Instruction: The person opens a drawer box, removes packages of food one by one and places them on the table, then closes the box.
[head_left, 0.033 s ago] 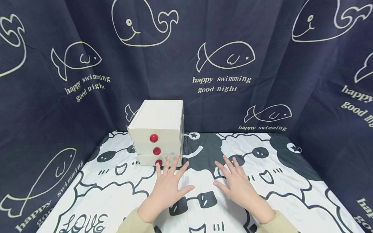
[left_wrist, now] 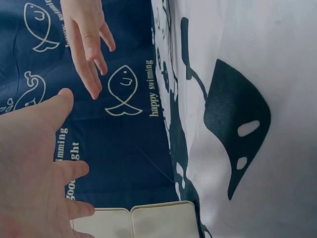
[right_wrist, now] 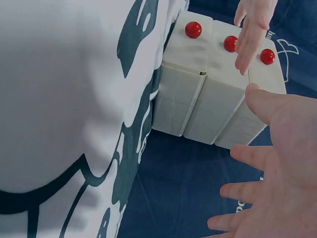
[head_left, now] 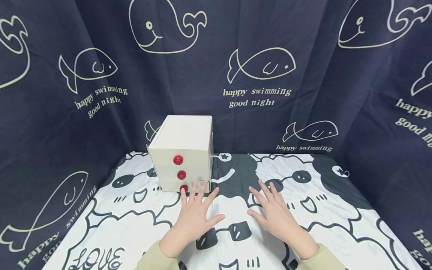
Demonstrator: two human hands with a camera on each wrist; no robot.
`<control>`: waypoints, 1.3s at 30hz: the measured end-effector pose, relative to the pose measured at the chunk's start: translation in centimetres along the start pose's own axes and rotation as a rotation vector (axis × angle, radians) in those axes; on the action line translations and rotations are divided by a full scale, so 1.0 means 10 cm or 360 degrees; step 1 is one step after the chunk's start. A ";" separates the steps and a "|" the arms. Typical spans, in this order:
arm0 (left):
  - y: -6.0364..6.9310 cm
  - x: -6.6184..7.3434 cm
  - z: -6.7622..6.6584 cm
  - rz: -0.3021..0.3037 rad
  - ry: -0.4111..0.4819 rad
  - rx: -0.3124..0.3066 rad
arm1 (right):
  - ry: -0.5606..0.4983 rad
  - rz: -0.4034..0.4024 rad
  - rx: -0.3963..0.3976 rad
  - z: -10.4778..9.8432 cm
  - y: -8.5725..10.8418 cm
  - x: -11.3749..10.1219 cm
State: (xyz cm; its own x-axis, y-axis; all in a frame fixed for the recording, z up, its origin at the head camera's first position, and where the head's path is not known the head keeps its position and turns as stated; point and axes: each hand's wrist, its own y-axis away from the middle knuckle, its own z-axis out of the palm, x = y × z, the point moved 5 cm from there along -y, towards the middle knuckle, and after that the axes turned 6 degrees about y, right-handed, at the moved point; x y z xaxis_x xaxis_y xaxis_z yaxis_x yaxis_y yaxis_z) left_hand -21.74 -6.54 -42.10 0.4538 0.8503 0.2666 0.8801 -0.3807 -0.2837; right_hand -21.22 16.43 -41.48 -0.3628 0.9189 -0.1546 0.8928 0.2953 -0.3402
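A white box of three stacked drawers stands at the back left of the table, each drawer front bearing a round red knob. My left hand hovers over the cloth in front of it, fingers spread and palm down, holding nothing. In the head view its fingertips overlap the lowest drawer, but the wrist views show the hand apart from the box. To the right, my right hand is likewise spread above the cloth with nothing in it. The right wrist view shows the drawers' side and all three knobs.
A white cloth with black cartoon sheep covers the table. Dark blue curtains printed with fish and whales enclose the back and both sides, close behind the drawer box.
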 end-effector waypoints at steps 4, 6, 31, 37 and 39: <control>0.00 -0.01 0.01 0.0008 0.0001 -0.0001 | 0.0002 -0.0006 -0.0002 -0.01 0.00 0.00; 0.01 0.00 -0.01 0.0017 0.0000 -0.0005 | -0.0005 -0.0020 0.0001 -0.03 0.00 0.00; -0.23 -0.34 -1.50 -0.0015 0.0079 0.0394 | 0.0008 -0.0637 0.0243 -0.68 -0.76 -0.66; -0.45 -0.58 -1.84 -0.0140 0.0144 0.0383 | -0.0016 -0.0722 0.0277 -0.75 -0.92 -0.93; -0.52 -0.66 -1.92 -0.0189 0.0169 0.0372 | -0.0015 -0.0767 0.0299 -0.76 -0.96 -1.02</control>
State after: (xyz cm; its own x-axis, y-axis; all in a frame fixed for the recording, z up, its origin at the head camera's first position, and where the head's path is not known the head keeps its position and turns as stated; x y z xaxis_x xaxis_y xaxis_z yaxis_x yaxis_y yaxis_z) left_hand -26.67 -17.13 -24.70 0.3724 0.8363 0.4024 0.8775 -0.1762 -0.4460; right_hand -24.09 6.16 -29.58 -0.7245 0.6872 0.0527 0.5604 0.6318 -0.5355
